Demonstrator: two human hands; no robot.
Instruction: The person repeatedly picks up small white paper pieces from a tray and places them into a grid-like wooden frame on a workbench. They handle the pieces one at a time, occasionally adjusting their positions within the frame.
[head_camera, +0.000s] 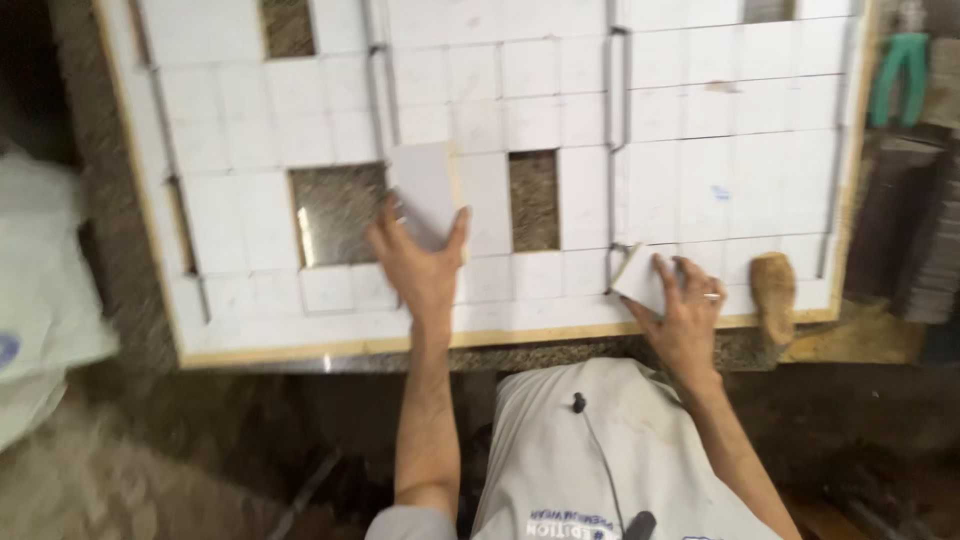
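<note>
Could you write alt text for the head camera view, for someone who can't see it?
Seen from above, a person's left hand holds a white tile over a framed board of white tiles with several gaps, while the right hand tilts another tile at the board's near edge. Green pliers lie at the upper right.

Pliers (897, 72) lie right of the tiled board (560, 110), beyond its edge.

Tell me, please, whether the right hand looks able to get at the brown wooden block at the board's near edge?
Probably yes: the right hand rests on a white tile just beside the brown wooden block, with only flat tiles between them.
</note>
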